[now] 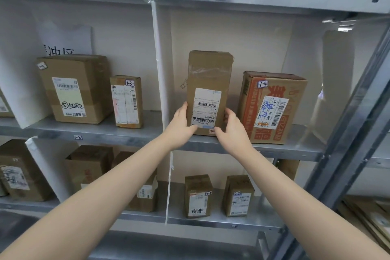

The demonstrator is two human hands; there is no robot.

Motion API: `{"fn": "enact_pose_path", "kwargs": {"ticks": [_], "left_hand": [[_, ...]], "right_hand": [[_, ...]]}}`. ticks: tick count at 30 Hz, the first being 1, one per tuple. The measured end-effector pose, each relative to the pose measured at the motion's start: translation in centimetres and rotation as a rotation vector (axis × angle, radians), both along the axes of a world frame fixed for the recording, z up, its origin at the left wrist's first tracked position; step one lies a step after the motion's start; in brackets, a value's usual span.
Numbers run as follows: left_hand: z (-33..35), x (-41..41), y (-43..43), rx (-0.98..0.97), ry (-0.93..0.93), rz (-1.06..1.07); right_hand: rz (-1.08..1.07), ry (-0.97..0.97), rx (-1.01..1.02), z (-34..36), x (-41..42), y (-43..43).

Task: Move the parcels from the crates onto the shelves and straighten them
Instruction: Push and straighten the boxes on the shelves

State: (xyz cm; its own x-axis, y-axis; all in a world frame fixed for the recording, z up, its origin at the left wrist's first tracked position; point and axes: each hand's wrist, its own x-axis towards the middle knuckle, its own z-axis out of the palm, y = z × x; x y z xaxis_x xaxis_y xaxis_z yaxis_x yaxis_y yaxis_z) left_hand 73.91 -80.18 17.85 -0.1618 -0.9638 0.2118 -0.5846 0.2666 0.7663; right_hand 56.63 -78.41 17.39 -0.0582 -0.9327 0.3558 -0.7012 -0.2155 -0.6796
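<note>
A tall brown parcel with a white barcode label stands upright on the grey metal shelf, in the bay right of the white divider. My left hand grips its lower left edge, thumb on the front face. My right hand grips its lower right edge. Just to the right stands a wider orange-printed parcel marked 1-4, a small gap apart.
In the left bay stand a large brown box and a small box marked 1-3. The lower shelf holds several more parcels. A grey upright post runs along the right. No crate is in view.
</note>
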Motion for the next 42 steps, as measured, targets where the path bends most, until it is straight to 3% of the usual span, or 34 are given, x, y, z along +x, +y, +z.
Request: {"fn": "enact_pose_path", "kwargs": {"ticks": [7, 11, 15, 22, 28, 31, 42], "left_hand": [[-0.3, -0.2, 1.9, -0.013, -0.022, 0.03], [-1.5, -1.6, 4.7, -0.129, -0.035, 0.105], [-1.8, -5.6, 6.4, -0.226, -0.118, 0.0], [-0.3, -13.4, 6.3, -0.148, -0.067, -0.098], [-0.7, -16.6, 5.2, -0.049, 0.003, 0.048], [-0.8, -17.6, 4.8, -0.012, 0.059, 0.062], [-1.0, -18.5, 1.1, 0.013, 0.04, 0.055]], "right_hand": [[0.027, 0.001, -0.014, -0.5, -0.5, 1.2], [0.08, 0.061, -0.034, -1.1, -2.5, 3.5], [-0.013, 0.123, -0.113, -1.1, -7.0, 5.6], [-0.211, 0.089, -0.185, -0.1, -16.4, 6.0], [-0.104, 0.093, 0.047, 0.7, -19.1, 4.8], [-0.021, 0.106, 0.061, 0.6, -18.9, 4.1], [-0.055, 0.041, 0.013, 1.1, -19.3, 1.7]]}}
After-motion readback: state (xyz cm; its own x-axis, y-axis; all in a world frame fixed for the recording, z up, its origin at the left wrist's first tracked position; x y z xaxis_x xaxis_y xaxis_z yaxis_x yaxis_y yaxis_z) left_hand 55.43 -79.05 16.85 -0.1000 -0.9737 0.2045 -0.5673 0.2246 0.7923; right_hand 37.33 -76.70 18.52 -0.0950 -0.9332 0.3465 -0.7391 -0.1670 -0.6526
